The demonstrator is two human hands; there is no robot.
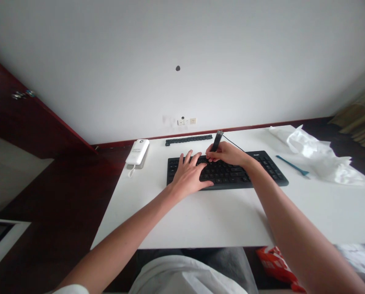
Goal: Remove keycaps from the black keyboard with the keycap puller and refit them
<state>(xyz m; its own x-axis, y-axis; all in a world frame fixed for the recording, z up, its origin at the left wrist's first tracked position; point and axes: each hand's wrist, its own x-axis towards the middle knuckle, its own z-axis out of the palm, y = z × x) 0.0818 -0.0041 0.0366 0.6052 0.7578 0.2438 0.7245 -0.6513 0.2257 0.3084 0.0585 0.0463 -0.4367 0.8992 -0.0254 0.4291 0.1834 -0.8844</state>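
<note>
Table (170,224), smooth and white, bears a long black plastic keyboard (227,174) with rounded corners. Crumpled, filmy white plastic (320,155) lies to the right. The left hand (188,175) splays palm-down over the keys, gripping nothing; the right hand (227,153) pinches something. A glossy, round-cornered white block (137,152) sits leftward. Slim tools: one blue (292,165), flat-bladed; one black (217,141), flare-ended, tilted upward in that pinch.

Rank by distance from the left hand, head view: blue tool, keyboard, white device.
1. Keyboard: directly under the left hand.
2. White device: off to that hand's left, near the table's left edge.
3. Blue tool: farthest, on the right, beyond the keyboard's right end.
</note>
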